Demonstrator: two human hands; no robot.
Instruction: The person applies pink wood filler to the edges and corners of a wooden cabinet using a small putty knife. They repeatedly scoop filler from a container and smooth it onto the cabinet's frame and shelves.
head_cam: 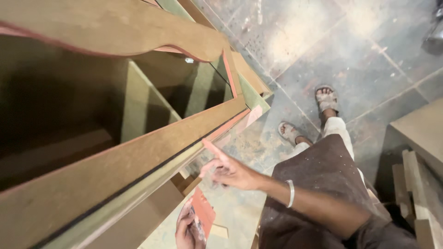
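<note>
- The right hand (228,170) reaches out with the forefinger stretched straight and the other fingers loosely curled, holding nothing; the fingertip touches, or comes very near, the front edge of the wooden cabinet frame (138,161); motion blur keeps me from telling which
- The left hand (187,228) is low in the view, its grip closed around a folded reddish sheet of sandpaper (203,212), which stands up out of the fingers just below the frame's lower rail
- Judged from this, the finger is checking the edge; a light, slow pass along the rail would find rough spots better than a press, with the paper kept folded flat and ready
- The frame's rails are bare brown board with a reddish rim; one upper rail (115,32) is cut in a curve; shelves and dividers (138,101) show inside, in shadow
- The floor (369,50) is grey tile, dusty and paint-spattered; sandalled feet (307,115) stand on it; offcuts of board (415,193) lie stacked at the right
</note>
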